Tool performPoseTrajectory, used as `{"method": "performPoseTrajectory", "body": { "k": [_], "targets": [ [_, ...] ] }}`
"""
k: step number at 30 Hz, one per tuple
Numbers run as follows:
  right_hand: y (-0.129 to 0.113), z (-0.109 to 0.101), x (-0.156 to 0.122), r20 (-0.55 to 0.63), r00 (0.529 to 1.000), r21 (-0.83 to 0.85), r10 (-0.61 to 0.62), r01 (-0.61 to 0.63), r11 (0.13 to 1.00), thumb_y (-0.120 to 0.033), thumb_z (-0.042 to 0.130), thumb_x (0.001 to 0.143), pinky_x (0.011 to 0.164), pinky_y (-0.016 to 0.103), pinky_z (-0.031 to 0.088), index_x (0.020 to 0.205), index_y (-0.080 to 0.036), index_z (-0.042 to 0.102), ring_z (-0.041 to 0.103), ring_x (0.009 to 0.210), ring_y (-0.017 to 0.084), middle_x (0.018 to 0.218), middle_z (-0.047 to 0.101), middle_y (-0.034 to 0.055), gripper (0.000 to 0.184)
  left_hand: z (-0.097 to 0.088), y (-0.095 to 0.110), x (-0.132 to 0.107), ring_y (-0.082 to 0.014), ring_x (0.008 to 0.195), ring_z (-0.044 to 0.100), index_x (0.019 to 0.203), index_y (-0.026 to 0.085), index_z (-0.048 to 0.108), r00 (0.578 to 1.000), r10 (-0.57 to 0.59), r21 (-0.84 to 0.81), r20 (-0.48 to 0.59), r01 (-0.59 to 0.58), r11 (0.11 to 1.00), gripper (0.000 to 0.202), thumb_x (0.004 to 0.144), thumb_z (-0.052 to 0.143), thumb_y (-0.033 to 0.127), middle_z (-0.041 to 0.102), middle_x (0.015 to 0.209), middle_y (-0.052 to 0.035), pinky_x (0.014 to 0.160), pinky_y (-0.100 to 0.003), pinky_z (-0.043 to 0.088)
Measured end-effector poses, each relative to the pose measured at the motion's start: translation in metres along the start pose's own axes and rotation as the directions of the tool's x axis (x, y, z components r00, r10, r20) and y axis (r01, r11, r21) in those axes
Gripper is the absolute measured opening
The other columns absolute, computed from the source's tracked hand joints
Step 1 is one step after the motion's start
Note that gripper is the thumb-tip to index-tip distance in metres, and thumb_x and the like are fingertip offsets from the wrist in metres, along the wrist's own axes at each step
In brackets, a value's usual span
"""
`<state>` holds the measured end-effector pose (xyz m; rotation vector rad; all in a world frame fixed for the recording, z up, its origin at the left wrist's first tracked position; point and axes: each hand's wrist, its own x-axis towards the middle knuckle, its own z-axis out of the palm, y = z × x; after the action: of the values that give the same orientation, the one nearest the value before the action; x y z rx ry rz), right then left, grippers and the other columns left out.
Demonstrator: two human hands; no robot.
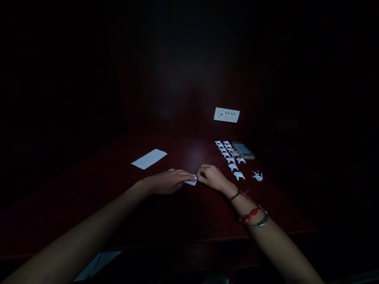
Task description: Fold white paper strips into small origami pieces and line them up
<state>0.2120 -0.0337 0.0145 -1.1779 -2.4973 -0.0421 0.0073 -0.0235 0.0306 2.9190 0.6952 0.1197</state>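
Note:
A small white piece of paper [191, 182] lies on the dark red table, partly hidden under my fingers. My left hand [167, 182] rests flat over its left part, fingers stretched out and pressing it down. With bent fingers, my right hand [212, 177] pinches at the paper's right edge. Further right, several small folded white paper pieces [230, 161] lie in rows. To the left and behind my left hand is a stack of white paper strips [149, 158].
A small heap of white paper scraps [257, 176] lies at the right. Beside the folded pieces is a flat, blurred-out object [244, 150], perhaps a phone. A white socket panel [226, 114] is on the back wall. The table's front edge [166, 245] crosses below my forearms.

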Motion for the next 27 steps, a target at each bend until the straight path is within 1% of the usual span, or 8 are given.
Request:
{"method": "performPoseTrajectory", "body": {
  "k": [4, 10, 13, 18, 22, 25, 27],
  "targets": [
    [0.002, 0.001, 0.000, 0.017, 0.999, 0.003, 0.051, -0.051, 0.999, -0.020, 0.044, 0.075, 0.065, 0.019, 0.032, 0.071, -0.013, 0.055, 0.047, 0.069, 0.009, 0.073, 0.052, 0.0025, 0.013, 0.000, 0.001, 0.000, -0.0141, 0.111, 0.032, 0.118, 0.033, 0.032, 1.000, 0.009, 0.029, 0.025, -0.010, 1.000, 0.044, 0.079, 0.031, 0.012, 0.038, 0.122, 0.0059, 0.086, -0.029, 0.025],
    [0.004, 0.003, 0.000, 0.033, 0.998, 0.015, 0.055, -0.056, 0.998, -0.019, 0.045, 0.074, 0.064, 0.018, 0.032, 0.070, -0.014, 0.054, 0.047, 0.068, 0.008, 0.072, 0.052, 0.0021, 0.011, 0.000, -0.003, -0.001, -0.0132, 0.112, 0.031, 0.121, 0.033, 0.026, 1.000, 0.015, 0.031, 0.021, -0.015, 0.999, 0.050, 0.077, 0.032, 0.011, 0.036, 0.124, 0.0058, 0.085, -0.028, 0.025],
    [0.005, 0.005, 0.000, 0.026, 0.998, 0.005, 0.049, -0.049, 0.999, -0.020, 0.045, 0.074, 0.064, 0.018, 0.032, 0.071, -0.014, 0.054, 0.047, 0.068, 0.008, 0.072, 0.052, 0.0018, 0.012, 0.002, -0.004, 0.000, -0.0134, 0.112, 0.031, 0.121, 0.033, 0.028, 1.000, 0.024, 0.043, 0.017, -0.024, 0.999, 0.050, 0.076, 0.033, 0.010, 0.036, 0.124, 0.0060, 0.087, -0.028, 0.024],
    [0.003, 0.004, 0.000, 0.027, 0.998, -0.077, 0.049, -0.047, 0.996, -0.024, 0.042, 0.076, 0.063, 0.018, 0.033, 0.073, -0.015, 0.054, 0.048, 0.068, 0.009, 0.074, 0.052, 0.0021, 0.015, 0.003, -0.004, 0.001, -0.0147, 0.109, 0.034, 0.119, 0.033, 0.031, 1.000, 0.009, 0.070, 0.008, -0.010, 0.998, 0.051, 0.074, 0.034, 0.009, 0.032, 0.126, 0.0055, 0.089, -0.030, 0.024],
    [-0.001, 0.001, 0.000, 0.061, 0.995, -0.182, 0.081, -0.069, 0.981, -0.027, 0.038, 0.079, 0.064, 0.020, 0.033, 0.078, -0.015, 0.055, 0.050, 0.072, 0.011, 0.078, 0.053, 0.0040, 0.021, 0.001, -0.001, 0.002, -0.0141, 0.110, 0.033, 0.119, 0.033, 0.031, 1.000, -0.003, 0.071, 0.014, 0.002, 0.998, 0.052, 0.073, 0.034, 0.008, 0.030, 0.127, 0.0062, 0.090, -0.029, 0.024],
    [-0.005, -0.001, 0.001, 0.081, 0.992, -0.262, 0.099, -0.075, 0.962, -0.029, 0.034, 0.080, 0.065, 0.022, 0.033, 0.080, -0.014, 0.055, 0.050, 0.073, 0.012, 0.080, 0.053, 0.0056, 0.025, -0.001, 0.001, 0.002, -0.0127, 0.111, 0.032, 0.120, 0.031, 0.031, 1.000, -0.019, 0.059, 0.022, 0.017, 0.998, 0.052, 0.073, 0.034, 0.009, 0.033, 0.125, 0.0055, 0.090, -0.028, 0.023],
    [-0.007, -0.002, 0.001, 0.079, 0.993, -0.300, 0.088, -0.061, 0.952, -0.030, 0.033, 0.081, 0.067, 0.024, 0.033, 0.079, -0.014, 0.054, 0.050, 0.073, 0.013, 0.080, 0.053, 0.0063, 0.026, -0.002, 0.002, 0.002, -0.0122, 0.111, 0.032, 0.120, 0.030, 0.031, 0.999, -0.030, 0.050, 0.025, 0.029, 0.998, 0.051, 0.073, 0.034, 0.009, 0.037, 0.123, 0.0051, 0.090, -0.028, 0.023]
  ]
}}
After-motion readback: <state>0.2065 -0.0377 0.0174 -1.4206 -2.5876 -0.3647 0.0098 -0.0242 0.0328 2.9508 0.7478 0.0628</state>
